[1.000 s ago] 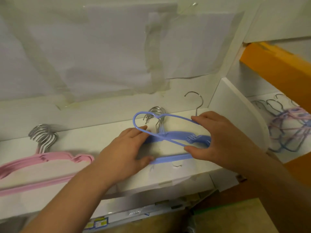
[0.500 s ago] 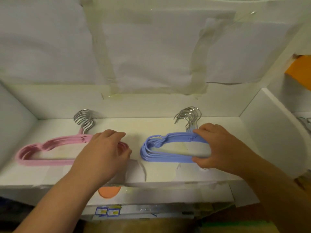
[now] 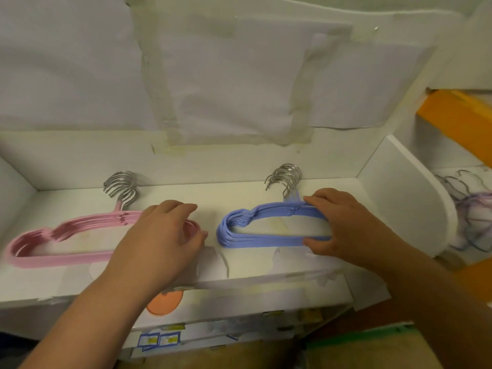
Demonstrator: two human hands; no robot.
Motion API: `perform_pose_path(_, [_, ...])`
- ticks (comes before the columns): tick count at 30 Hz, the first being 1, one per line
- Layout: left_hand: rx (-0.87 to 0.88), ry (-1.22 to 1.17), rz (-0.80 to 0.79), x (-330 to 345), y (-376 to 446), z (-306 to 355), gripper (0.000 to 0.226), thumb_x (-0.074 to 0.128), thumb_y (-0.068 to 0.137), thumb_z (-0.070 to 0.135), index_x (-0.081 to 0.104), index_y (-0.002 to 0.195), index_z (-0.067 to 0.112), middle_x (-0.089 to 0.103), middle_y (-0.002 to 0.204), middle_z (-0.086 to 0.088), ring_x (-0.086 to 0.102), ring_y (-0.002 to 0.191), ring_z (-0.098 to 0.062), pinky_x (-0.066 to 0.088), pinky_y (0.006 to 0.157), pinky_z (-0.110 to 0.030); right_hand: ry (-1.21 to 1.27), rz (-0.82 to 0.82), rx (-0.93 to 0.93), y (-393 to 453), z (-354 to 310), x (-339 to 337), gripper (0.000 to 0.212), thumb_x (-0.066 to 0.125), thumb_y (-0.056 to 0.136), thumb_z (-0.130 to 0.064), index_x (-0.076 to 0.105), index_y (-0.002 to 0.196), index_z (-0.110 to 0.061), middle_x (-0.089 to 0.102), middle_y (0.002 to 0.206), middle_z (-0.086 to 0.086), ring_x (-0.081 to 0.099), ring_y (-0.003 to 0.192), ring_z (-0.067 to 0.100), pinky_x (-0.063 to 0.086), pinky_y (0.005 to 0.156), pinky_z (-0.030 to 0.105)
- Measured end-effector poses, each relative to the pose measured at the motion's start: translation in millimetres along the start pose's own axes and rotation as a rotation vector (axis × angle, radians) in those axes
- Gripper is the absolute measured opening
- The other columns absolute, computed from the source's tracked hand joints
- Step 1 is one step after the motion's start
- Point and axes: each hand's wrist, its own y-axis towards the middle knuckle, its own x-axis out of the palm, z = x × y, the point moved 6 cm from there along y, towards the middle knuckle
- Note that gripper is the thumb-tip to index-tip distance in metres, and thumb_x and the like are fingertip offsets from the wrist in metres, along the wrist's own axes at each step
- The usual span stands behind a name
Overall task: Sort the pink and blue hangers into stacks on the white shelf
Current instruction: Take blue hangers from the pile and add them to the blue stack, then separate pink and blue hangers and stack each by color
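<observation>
Blue hangers (image 3: 266, 227) lie stacked on the white shelf (image 3: 239, 190), their near end pinched between thumb and fingers of the right hand (image 3: 343, 225). The left hand (image 3: 162, 235) curls over the pink hangers (image 3: 66, 241) beside it. They look light, stiff and prone to sliding; gripping across both bars should keep a stack together.

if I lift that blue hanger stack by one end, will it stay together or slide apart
The blue hanger stack is loose thin frames, so it would probably fan out unless pinched the way the right hand grips it. Each frame looks stiff and light. The metal hooks nest together and may snag.
</observation>
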Motion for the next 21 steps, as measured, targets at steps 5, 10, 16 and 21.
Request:
perform_pose_path(5, [0.073,-0.006,-0.006,3,1,25,0.052,0.060,0.082,0.047,0.057,0.128,0.024,0.058,0.129,0.005,0.054,0.114,-0.024,0.044,0.097,-0.037,0.084,0.073,0.117,-36,6,-15,0.063,0.066,0.079,-0.052,0.049,0.133,-0.026,0.047,0.119,-0.013,0.044,0.106,0.008,0.040,0.092,0.024])
perform_pose_path(10, [0.138,0.020,-0.011,4,-9,76,0.051,0.062,0.082,0.045,0.055,0.129,0.026,0.056,0.129,0.006,0.053,0.112,-0.024,0.046,0.093,-0.038,0.097,0.076,0.221,-80,28,-27,0.056,0.064,0.084,-0.049,0.048,0.134,-0.031,0.049,0.123,-0.013,0.044,0.106,0.005,0.038,0.090,0.020])
perform_pose_path(16, [0.249,0.038,-0.015,16,-41,160,0.050,0.062,0.081,0.045,0.055,0.128,0.027,0.054,0.129,0.007,0.054,0.112,-0.024,0.047,0.093,-0.039,0.128,0.115,0.328,-156,64,-53,0.059,0.058,0.082,-0.054,0.046,0.135,-0.033,0.048,0.127,-0.015,0.050,0.108,0.007,0.051,0.090,0.032])
perform_pose_path(21, [0.328,0.012,-0.048,39,-79,249,0.056,0.057,0.083,0.051,0.052,0.133,0.027,0.051,0.134,0.009,0.052,0.119,-0.021,0.046,0.098,-0.039,0.114,0.158,0.357,-244,106,-80,0.053,0.056,0.083,-0.054,0.051,0.131,-0.030,0.050,0.121,-0.015,0.050,0.109,0.008,0.049,0.092,0.032])
